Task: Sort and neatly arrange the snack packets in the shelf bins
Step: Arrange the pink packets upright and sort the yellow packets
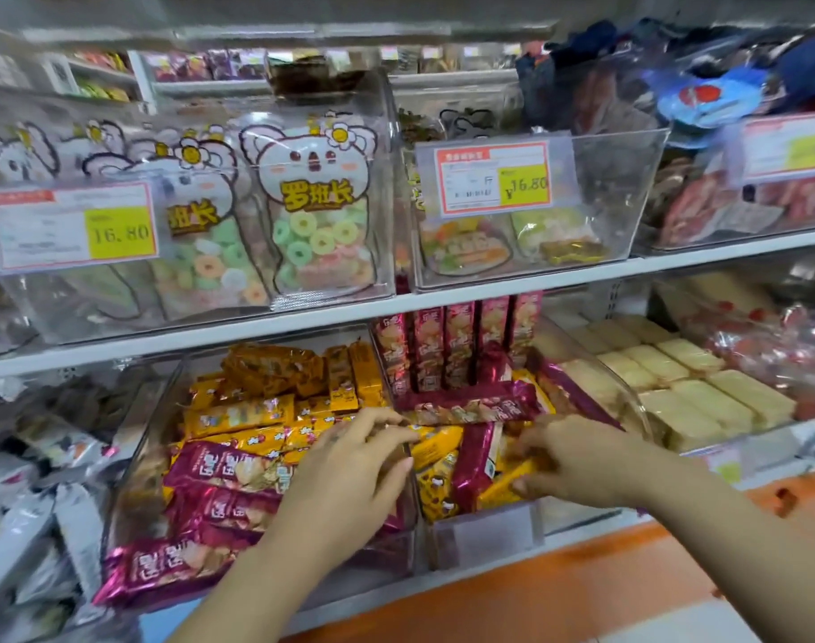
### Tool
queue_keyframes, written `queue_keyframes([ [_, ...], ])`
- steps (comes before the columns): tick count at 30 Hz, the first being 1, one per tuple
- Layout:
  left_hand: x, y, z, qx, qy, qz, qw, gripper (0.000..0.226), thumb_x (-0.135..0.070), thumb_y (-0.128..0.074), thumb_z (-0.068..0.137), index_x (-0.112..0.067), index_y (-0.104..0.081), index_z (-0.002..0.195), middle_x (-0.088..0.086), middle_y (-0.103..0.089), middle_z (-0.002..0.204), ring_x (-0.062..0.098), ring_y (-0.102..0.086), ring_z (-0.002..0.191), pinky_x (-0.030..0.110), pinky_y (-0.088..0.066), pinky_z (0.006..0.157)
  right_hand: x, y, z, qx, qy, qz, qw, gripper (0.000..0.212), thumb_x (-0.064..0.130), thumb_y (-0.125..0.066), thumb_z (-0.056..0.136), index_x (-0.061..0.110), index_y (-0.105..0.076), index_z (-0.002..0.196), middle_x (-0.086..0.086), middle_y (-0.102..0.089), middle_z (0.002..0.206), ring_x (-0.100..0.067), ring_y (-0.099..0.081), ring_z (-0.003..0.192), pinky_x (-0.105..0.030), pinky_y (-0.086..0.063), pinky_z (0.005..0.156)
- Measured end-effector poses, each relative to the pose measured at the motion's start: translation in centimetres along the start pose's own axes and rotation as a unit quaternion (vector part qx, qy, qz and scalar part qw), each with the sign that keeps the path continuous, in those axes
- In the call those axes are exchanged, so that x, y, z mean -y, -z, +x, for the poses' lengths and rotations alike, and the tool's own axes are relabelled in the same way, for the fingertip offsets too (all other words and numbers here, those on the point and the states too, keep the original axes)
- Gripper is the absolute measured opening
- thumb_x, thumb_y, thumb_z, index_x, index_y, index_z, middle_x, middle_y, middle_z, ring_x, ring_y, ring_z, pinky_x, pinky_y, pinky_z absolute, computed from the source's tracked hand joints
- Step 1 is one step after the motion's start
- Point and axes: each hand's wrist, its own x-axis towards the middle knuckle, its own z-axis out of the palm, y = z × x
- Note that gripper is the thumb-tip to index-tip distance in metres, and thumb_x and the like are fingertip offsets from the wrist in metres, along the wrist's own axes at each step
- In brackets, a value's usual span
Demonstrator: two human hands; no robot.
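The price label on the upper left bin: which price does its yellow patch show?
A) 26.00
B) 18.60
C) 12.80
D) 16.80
D: the yellow patch of the price label on the upper left bin reads 16.80 in dark digits.

Both bare forearms reached forward, palms down. On the left hand [350,461] the fingers [387,422] were extended, slightly spread. The right hand [577,461] had fingers curled, thumb pinching a yellow foil snack packet [498,491].

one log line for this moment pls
stage: sorting | left hand: at bin divider, grip unclear | right hand: fingers curl round yellow packet
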Motion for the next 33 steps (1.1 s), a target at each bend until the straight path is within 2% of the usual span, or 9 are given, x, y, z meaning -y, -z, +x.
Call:
queue_keyframes([
  [2, 0.2, -0.1, 0.1, 0.006, 0.002, -0.004, 1.000, 0.034, -0.046, -0.037, 0.096, -0.044, -0.046, 0.129, -0.025, -0.030, 0.134, 0.007, -0.042, 0.120, 0.026, -0.034, 0.104, 0.4, -0.8, 1.1, 0.046, -0.020, -0.006, 0.999, 0.050, 0.052, -0.047, 0.091, 0.027, -0.046, 0.135, -0.001, -0.044, 0.135, -0.019, -0.043, 0.124, -0.037, -0.040, 0.101],
  [4, 0.3, -0.1, 0.2, 0.009, 0.008, -0.011, 1.000, 0.034, -0.046, -0.038, 0.096, -0.044, -0.047, 0.128, -0.025, -0.030, 0.133, 0.006, -0.043, 0.118, 0.027, -0.036, 0.103, 0.6, -1.2, 1.9, 0.086, -0.033, -0.007, 0.996, 0.056, 0.053, -0.043, 0.093, 0.024, -0.038, 0.141, -0.006, -0.037, 0.144, -0.023, -0.036, 0.131, -0.038, -0.036, 0.104],
  [9, 0.3, -0.1, 0.2, 0.015, 0.010, -0.008, 1.000, 0.035, -0.048, -0.033, 0.096, -0.045, -0.044, 0.130, -0.027, -0.025, 0.136, 0.004, -0.041, 0.119, 0.024, -0.038, 0.101, 0.8, -0.6, 2.0, 0.119, -0.034, 0.019, 0.992, 0.058, 0.053, -0.046, 0.091, 0.024, -0.034, 0.140, -0.008, -0.036, 0.139, -0.025, -0.041, 0.122, -0.034, -0.038, 0.095],
  [17, 0.3, -0.2, 0.1, 0.015, 0.010, -0.022, 1.000, 0.035, -0.046, -0.035, 0.096, -0.044, -0.044, 0.130, -0.027, -0.024, 0.138, 0.006, -0.040, 0.121, 0.025, -0.037, 0.100, 1.4, -0.7, 1.6, 0.097, -0.032, 0.008, 0.995, 0.075, 0.071, -0.042, 0.082, 0.034, -0.023, 0.145, -0.011, -0.025, 0.151, -0.029, -0.030, 0.137, -0.043, -0.035, 0.106],
  [20, 0.4, -0.3, 0.1, 0.020, 0.009, -0.019, 1.000, 0.036, -0.047, -0.033, 0.096, -0.045, -0.042, 0.131, -0.028, -0.023, 0.139, 0.007, -0.039, 0.123, 0.025, -0.036, 0.102, 1.3, -0.4, 0.8, 0.069, -0.001, 0.055, 0.996, 0.063, 0.070, -0.051, 0.078, 0.038, -0.036, 0.129, -0.005, -0.042, 0.127, -0.020, -0.045, 0.116, -0.039, -0.043, 0.095],
  [22, 0.3, -0.3, 0.1, 0.017, 0.010, -0.017, 1.000, 0.036, -0.046, -0.034, 0.097, -0.045, -0.042, 0.132, -0.027, -0.023, 0.140, 0.007, -0.039, 0.123, 0.024, -0.035, 0.101, 1.3, 0.0, 0.2, 0.057, 0.025, 0.062, 0.996, 0.056, 0.063, -0.062, 0.075, 0.041, -0.036, 0.119, 0.005, -0.040, 0.109, -0.014, -0.046, 0.098, -0.034, -0.045, 0.086],
  [26, 0.2, -0.3, -0.1, 0.015, 0.015, -0.019, 1.000, 0.036, -0.046, -0.034, 0.097, -0.045, -0.041, 0.132, -0.027, -0.022, 0.141, 0.005, -0.039, 0.123, 0.023, -0.034, 0.100, 0.8, 0.1, -0.1, 0.035, 0.052, 0.034, 0.997, 0.065, 0.049, -0.075, 0.071, 0.037, -0.038, 0.123, 0.006, -0.047, 0.104, -0.016, -0.050, 0.096, -0.035, -0.047, 0.083],
  [30, 0.1, -0.1, -0.1, 0.015, 0.014, -0.022, 1.000, 0.037, -0.045, -0.034, 0.097, -0.045, -0.040, 0.133, -0.027, -0.023, 0.141, 0.006, -0.039, 0.123, 0.022, -0.033, 0.100, -0.1, -0.6, 0.0, 0.003, 0.074, 0.032, 0.997, 0.067, 0.059, -0.073, 0.066, 0.044, -0.035, 0.120, 0.014, -0.047, 0.094, -0.011, -0.047, 0.090, -0.034, -0.045, 0.083],
  [33, 0.1, -0.1, -0.1, 0.018, 0.013, -0.014, 1.000, 0.037, -0.046, -0.032, 0.097, -0.046, -0.038, 0.134, -0.028, -0.020, 0.141, 0.006, -0.036, 0.125, 0.022, -0.033, 0.101, -0.4, -0.3, -0.2, -0.057, 0.097, 0.089, 0.990, 0.061, 0.058, -0.073, 0.067, 0.043, -0.039, 0.116, 0.017, -0.048, 0.082, -0.001, -0.045, 0.073, -0.021, -0.038, 0.065],
])
